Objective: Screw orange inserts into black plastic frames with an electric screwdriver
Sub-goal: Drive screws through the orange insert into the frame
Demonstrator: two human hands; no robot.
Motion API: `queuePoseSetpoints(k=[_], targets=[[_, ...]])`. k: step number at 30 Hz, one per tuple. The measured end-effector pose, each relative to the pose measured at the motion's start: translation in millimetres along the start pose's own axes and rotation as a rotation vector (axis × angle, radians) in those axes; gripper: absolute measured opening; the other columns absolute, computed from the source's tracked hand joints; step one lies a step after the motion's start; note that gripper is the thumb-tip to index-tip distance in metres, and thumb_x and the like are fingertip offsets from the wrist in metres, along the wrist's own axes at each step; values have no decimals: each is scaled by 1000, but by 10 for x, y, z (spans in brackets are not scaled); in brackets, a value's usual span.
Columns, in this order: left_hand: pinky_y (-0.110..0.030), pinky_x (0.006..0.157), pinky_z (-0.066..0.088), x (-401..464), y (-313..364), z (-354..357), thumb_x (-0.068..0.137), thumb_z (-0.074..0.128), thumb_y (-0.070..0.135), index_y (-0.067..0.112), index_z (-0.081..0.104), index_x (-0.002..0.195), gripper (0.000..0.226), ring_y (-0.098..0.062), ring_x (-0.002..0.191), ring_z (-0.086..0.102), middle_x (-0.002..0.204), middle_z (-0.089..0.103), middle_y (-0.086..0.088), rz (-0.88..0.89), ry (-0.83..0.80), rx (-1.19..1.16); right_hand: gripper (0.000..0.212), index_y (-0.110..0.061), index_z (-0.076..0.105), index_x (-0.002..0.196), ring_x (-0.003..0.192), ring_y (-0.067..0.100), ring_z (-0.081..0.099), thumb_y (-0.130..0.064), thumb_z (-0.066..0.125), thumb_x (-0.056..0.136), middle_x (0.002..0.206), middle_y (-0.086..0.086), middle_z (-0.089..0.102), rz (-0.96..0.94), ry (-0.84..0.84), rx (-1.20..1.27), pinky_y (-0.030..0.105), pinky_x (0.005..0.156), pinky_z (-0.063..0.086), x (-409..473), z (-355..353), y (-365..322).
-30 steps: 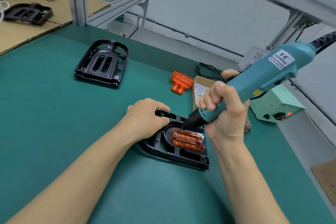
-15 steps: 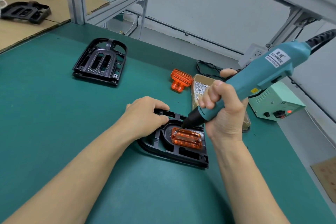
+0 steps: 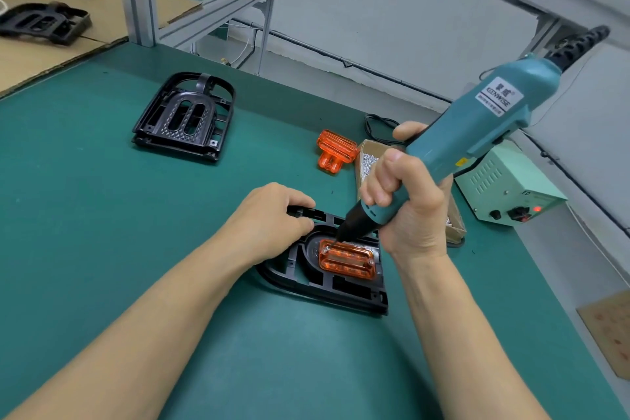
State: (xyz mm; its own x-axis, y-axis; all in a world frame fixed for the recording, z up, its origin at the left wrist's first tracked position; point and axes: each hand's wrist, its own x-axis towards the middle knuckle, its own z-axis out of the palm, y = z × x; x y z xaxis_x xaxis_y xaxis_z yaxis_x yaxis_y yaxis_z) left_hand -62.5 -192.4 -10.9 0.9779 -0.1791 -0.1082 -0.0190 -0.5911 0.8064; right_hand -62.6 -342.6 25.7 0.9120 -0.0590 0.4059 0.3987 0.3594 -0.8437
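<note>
Head view: right hand (image 3: 405,201) wraps the driver (image 3: 453,143), bit on the insert's (image 3: 347,261) left screw; left hand (image 3: 269,218) grips the frame (image 3: 306,278). Right screw looks seated; a spare insert (image 3: 335,150) and second frame (image 3: 185,119) wait on the surface (image 3: 85,215).

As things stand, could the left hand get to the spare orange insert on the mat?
Probably yes. The left hand grips the near frame, and the spare insert lies beyond it on open mat, with nothing between. It would have to release the frame while the screwdriver works.
</note>
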Motion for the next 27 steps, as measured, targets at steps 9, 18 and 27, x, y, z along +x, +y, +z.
queuePoseSetpoints(k=[9,18,27], targets=[[-22,78,41,25,-28,19,87,63,23,30,66,117,31,-9,97,60,115,66,9,4,14,-7,19,-9,50,93,34,11,31,3,46,78,46,-5,38,53,-192,-51,19,44,35,66,88,-29],[-20,73,40,44,-47,26,87,63,23,30,66,118,32,-9,95,61,114,66,9,11,14,-20,22,-10,51,95,35,11,30,3,49,77,47,-5,38,63,-235,-80,19,43,35,92,127,-17],[-10,59,36,65,-71,40,87,63,23,29,65,119,32,-6,82,59,109,67,6,22,16,-28,24,-15,46,92,35,12,29,-7,57,72,46,-6,39,18,-224,-72,19,45,37,41,146,-8]])
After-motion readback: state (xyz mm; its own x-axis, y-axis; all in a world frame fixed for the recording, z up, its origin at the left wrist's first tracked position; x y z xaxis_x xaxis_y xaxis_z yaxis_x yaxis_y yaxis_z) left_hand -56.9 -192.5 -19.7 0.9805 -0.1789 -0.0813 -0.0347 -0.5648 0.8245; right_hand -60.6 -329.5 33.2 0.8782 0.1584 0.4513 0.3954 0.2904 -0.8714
